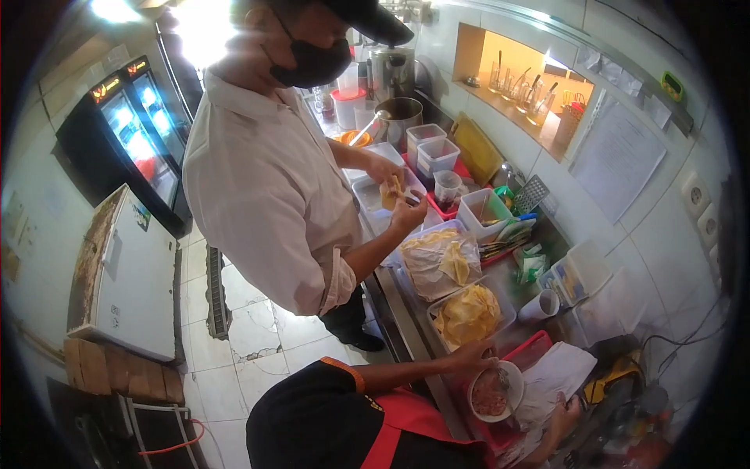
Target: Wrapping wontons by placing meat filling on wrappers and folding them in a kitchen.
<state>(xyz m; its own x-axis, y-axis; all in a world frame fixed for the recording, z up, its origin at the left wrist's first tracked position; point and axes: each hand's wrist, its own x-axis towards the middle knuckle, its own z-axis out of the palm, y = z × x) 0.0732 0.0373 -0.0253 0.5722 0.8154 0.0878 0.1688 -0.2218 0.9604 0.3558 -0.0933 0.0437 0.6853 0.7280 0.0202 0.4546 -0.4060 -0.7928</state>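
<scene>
My left hand (473, 356), fingers curled, is at the upper rim of a white bowl (519, 384); whether it grips the rim or a utensil is unclear. Pinkish minced filling (488, 394) and a metal spoon (504, 378) are inside the bowl, which rests over a red tray (530, 350). Lower right, my right hand (563, 411) has its thumb and fingers at the edge of thin white sheets (556, 375), paper or cloth. Beyond my left hand, a clear plastic container (432, 313) holds a heap of yellow wrapper-like pieces (469, 313).
A masked co-worker in a white shirt (263, 176) stands at the same counter, handling a yellowish piece of food. Plastic tubs (483, 214), a plastic cup (539, 305) and a steel pot (399, 117) line the wall side. Cables and a yellow-black device (612, 375) lie at the right.
</scene>
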